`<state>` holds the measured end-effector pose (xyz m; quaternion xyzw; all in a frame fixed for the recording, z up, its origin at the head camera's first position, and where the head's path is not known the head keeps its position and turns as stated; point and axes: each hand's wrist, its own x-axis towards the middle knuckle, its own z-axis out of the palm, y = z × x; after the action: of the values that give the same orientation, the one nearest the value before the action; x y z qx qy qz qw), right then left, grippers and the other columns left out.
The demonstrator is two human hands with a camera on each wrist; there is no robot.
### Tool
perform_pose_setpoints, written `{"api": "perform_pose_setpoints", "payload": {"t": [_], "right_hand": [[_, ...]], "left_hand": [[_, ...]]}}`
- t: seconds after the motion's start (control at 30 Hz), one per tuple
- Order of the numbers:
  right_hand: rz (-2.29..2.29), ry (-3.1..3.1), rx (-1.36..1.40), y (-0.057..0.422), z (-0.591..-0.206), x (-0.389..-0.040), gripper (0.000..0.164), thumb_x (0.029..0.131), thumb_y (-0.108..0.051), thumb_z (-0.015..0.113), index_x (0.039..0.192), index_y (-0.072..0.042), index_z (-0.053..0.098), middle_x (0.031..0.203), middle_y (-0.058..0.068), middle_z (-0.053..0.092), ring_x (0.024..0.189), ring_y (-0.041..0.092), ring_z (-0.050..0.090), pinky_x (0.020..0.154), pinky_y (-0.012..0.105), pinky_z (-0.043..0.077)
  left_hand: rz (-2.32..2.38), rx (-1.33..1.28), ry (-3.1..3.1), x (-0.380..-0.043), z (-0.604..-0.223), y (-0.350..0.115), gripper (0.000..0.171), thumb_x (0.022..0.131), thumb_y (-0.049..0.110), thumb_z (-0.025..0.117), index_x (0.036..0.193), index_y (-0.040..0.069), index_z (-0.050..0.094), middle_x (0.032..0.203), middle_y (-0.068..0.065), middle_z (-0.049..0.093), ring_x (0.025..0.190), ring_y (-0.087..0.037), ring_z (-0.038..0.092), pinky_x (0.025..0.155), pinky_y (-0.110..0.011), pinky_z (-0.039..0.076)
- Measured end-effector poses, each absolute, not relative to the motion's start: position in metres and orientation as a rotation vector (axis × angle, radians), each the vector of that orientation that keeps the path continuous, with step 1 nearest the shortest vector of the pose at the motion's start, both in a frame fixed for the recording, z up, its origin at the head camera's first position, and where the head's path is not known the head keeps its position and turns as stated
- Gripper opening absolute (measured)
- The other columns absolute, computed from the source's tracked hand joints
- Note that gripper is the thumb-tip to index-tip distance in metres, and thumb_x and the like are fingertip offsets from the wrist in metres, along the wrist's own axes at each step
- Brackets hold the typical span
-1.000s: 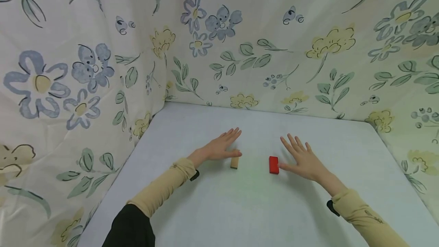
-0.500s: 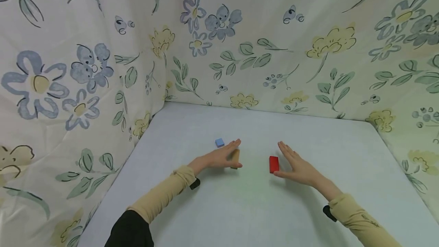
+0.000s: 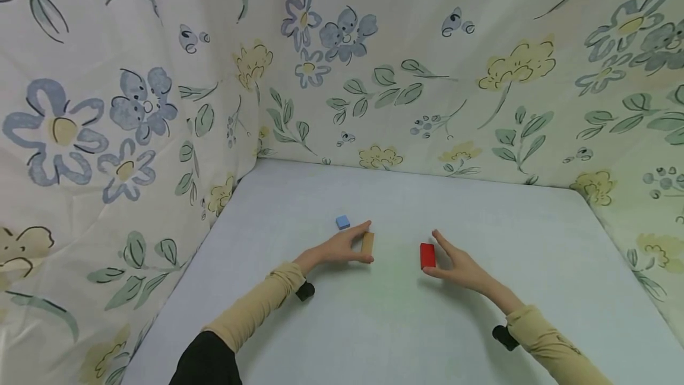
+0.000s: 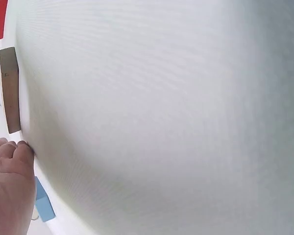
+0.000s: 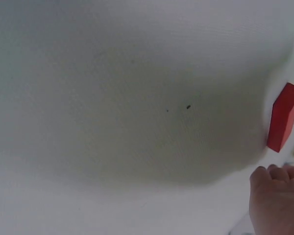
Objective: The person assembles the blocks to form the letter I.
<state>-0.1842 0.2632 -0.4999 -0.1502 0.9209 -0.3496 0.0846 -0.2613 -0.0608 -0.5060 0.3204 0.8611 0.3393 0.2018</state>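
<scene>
In the head view, a tan wooden block lies on the white table, between the thumb and fingers of my left hand. The left wrist view shows those fingertips just short of the end of this block. My right hand is beside a red block, its thumb at the near end and its fingers extended past the far end. From the right wrist, the red block lies a little apart from the fingertips. A small blue block sits just behind the left hand.
The white table spreads around the blocks. Behind and to the left hangs a flower-printed cloth. Each wrist carries a small black device, such as the left one.
Both hands have come lower, and their spread fingers have drawn together toward the tan and red blocks. The blue block, hidden at first behind the left hand, has come into view.
</scene>
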Motion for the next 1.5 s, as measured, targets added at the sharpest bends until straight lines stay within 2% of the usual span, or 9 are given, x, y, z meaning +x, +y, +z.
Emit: {"api": "perform_pose_setpoints", "payload": {"t": [0.33,0.47,0.73,1.03,1.5], "right_hand": [[-1.113,2.765,-0.426,0.265,-0.512,-0.186,0.090,0.080,-0.034,0.075,0.147,0.004,0.027,0.149,0.025,0.034,0.136,0.043,0.034,0.107,0.056,0.034],[-1.124,2.787,-0.447,0.266,-0.515,-0.186,0.087,0.078,-0.028,0.078,0.145,0.004,0.032,0.147,0.025,0.037,0.135,0.043,0.035,0.107,0.054,0.034],[-1.143,2.812,-0.470,0.267,-0.521,-0.185,0.083,0.077,-0.026,0.079,0.143,0.002,0.037,0.145,0.024,0.041,0.134,0.043,0.036,0.107,0.055,0.033],[-1.157,2.842,-0.494,0.266,-0.522,-0.182,0.074,0.078,-0.019,0.078,0.140,0.003,0.043,0.140,0.023,0.048,0.131,0.042,0.042,0.104,0.055,0.036],[-1.174,2.901,-0.499,0.263,-0.525,-0.180,0.071,0.076,-0.014,0.079,0.137,0.002,0.047,0.137,0.024,0.051,0.127,0.042,0.046,0.101,0.053,0.041]], "left_hand": [[0.981,0.965,2.415,-0.268,-0.512,-0.062,0.087,0.080,0.037,0.075,0.149,0.007,0.030,0.155,-0.005,0.031,0.143,-0.019,0.028,0.117,-0.034,0.028],[0.928,0.990,2.426,-0.270,-0.514,-0.063,0.088,0.079,0.036,0.076,0.148,0.008,0.031,0.154,-0.004,0.032,0.143,-0.018,0.029,0.117,-0.032,0.029],[0.890,1.056,2.417,-0.271,-0.515,-0.067,0.088,0.077,0.032,0.079,0.147,0.007,0.033,0.154,-0.007,0.033,0.143,-0.021,0.030,0.117,-0.035,0.028],[0.947,1.044,2.400,-0.269,-0.516,-0.070,0.084,0.078,0.029,0.078,0.147,0.008,0.035,0.153,-0.006,0.035,0.142,-0.021,0.031,0.117,-0.037,0.029],[0.991,1.057,2.390,-0.272,-0.520,-0.071,0.083,0.077,0.029,0.079,0.145,0.009,0.038,0.151,-0.006,0.039,0.141,-0.020,0.033,0.116,-0.037,0.030]]}}
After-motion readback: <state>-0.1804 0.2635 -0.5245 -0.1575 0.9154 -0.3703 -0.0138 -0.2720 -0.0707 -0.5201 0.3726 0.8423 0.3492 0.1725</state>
